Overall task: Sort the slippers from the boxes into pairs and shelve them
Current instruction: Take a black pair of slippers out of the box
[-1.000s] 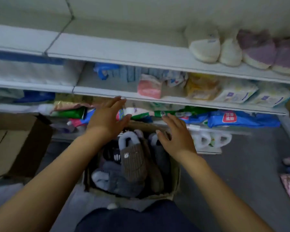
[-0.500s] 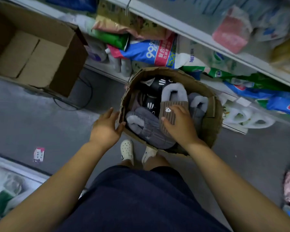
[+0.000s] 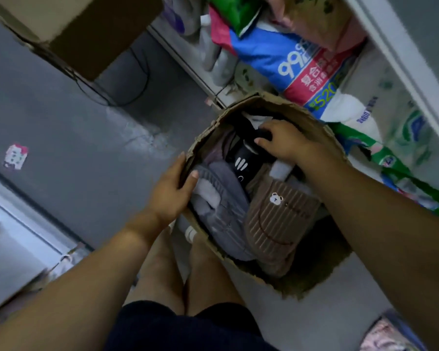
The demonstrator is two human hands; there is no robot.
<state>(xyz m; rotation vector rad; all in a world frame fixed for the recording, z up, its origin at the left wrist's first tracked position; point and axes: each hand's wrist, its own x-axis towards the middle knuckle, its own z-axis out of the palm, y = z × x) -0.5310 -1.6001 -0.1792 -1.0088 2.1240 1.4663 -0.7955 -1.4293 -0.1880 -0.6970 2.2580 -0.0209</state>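
A torn cardboard box (image 3: 312, 122) sits on the floor in front of me, holding several slippers. A brown ribbed slipper with a bear face (image 3: 279, 221) lies on top at the right. A grey ribbed slipper (image 3: 223, 211) lies beside it on the left. A black slipper with white whisker marks (image 3: 243, 163) sits at the back. My right hand (image 3: 281, 140) reaches into the box and grips the black slipper's far end. My left hand (image 3: 170, 191) grips the box's left rim, thumb inside against the grey slipper.
Low shelves (image 3: 401, 54) at the right hold bagged goods, including a blue and red pack (image 3: 289, 62). A second brown cardboard box (image 3: 86, 29) stands at the upper left. A small sticker (image 3: 15, 157) lies on the grey floor. My legs stand just behind the slipper box.
My view dropped further over the box. My right hand left the brown slipper and moved back onto the black one. My left hand closed on the box rim.
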